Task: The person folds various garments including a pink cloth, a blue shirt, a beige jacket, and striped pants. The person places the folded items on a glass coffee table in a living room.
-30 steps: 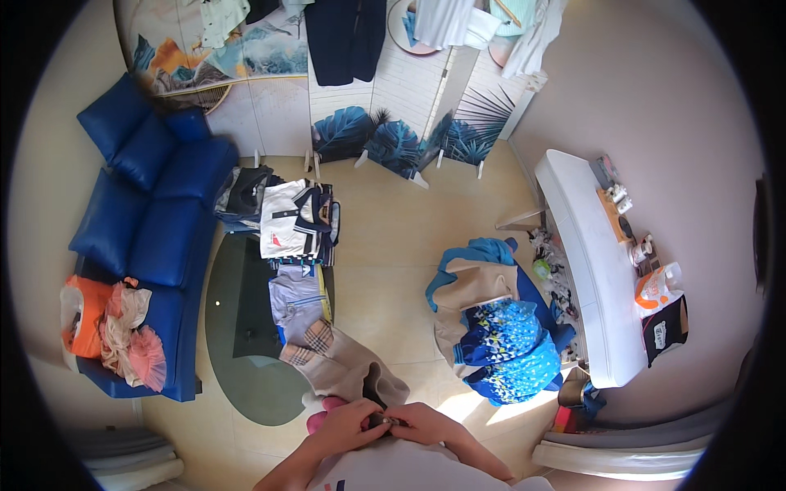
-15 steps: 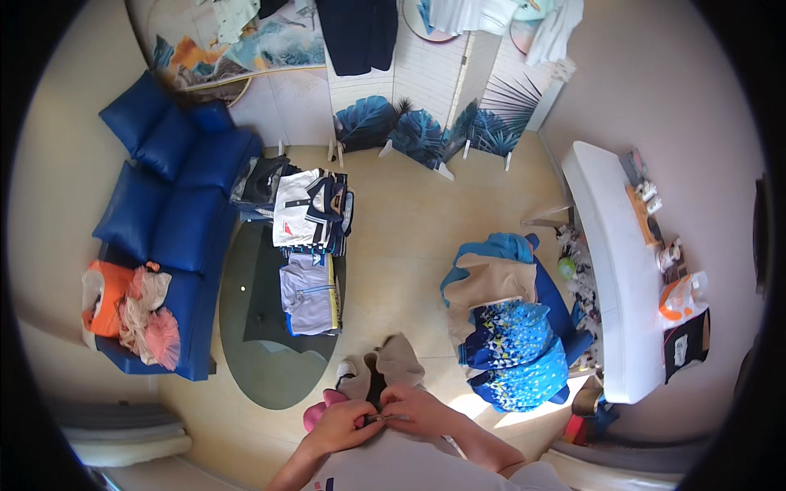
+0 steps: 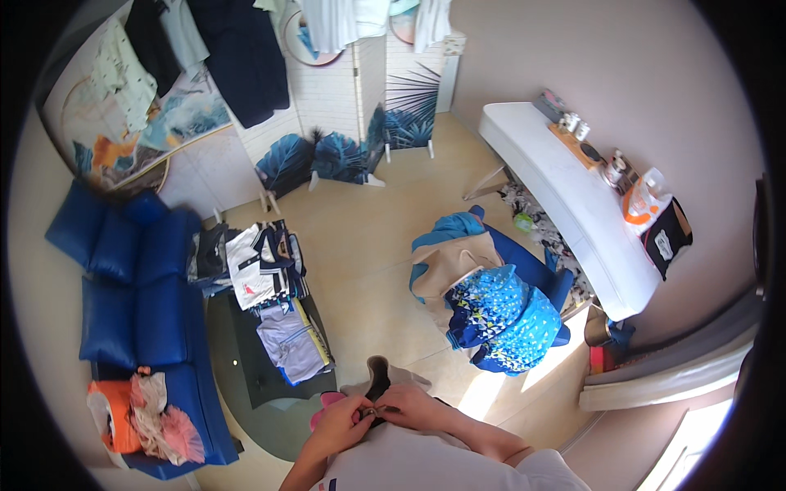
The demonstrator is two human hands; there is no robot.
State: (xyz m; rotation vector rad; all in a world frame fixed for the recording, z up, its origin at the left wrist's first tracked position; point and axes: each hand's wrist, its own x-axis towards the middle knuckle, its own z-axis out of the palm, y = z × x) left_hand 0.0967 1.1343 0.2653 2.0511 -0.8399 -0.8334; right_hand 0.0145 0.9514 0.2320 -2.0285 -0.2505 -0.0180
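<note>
Close in front of my light grey shirt (image 3: 409, 460), both hands meet at waist height. The fingers of my left hand (image 3: 341, 423) are closed in a pinch. Close beside it, my right hand (image 3: 412, 407) is also closed. Between the fingertips shows a small, thin greyish-brown thing (image 3: 371, 412), too small to name. Below the hands, past my beige trousers (image 3: 416, 377), part of a pink shoe or slipper (image 3: 332, 399) shows.
On the left, an oval glass table (image 3: 246, 438) bears folded clothes (image 3: 264, 274); behind it is a blue sofa (image 3: 168, 319) with orange and pink garments. Ahead right, a blue chair (image 3: 524, 254) is draped with blue patterned clothing (image 3: 508, 319). A white desk (image 3: 565, 188) lines the right wall.
The view has turned to the right, so the furniture sits further left and the window side shows more. My hands stay together at my waist, still pinching the small thing.
</note>
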